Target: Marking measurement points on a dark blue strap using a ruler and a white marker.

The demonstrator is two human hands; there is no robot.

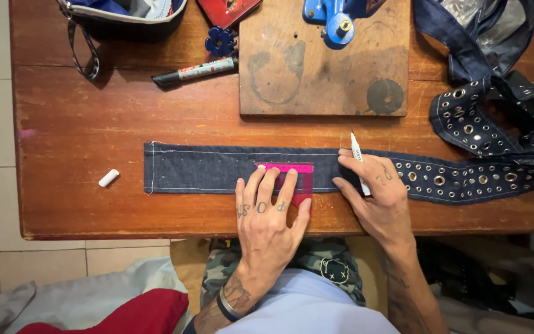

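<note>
From my remote seat I count one denim strip [217, 170], one pink ruler [295, 176], two markers: white [357, 154] and black [196, 71], one chalk piece [109, 178], one wooden board [316, 68], two hands: left [270, 216], right [375, 188].

The counter [94, 124] is made of reddish wood, worn to a dull sheen and scuffed. The strip [205, 168] is woven of dark, matt denim, edged with pale stitching; its right part is studded with shiny metal eyelets [440, 180]. The ruler [298, 179] is formed of clear pink plastic, smooth and glossy. The pen [357, 154] is cased in white plastic. The board [316, 68] is cut of paler, stained, matt wood. The marker [196, 71] is finished in glossy plastic. The chalk [109, 177] looks matt and powdery.
</note>
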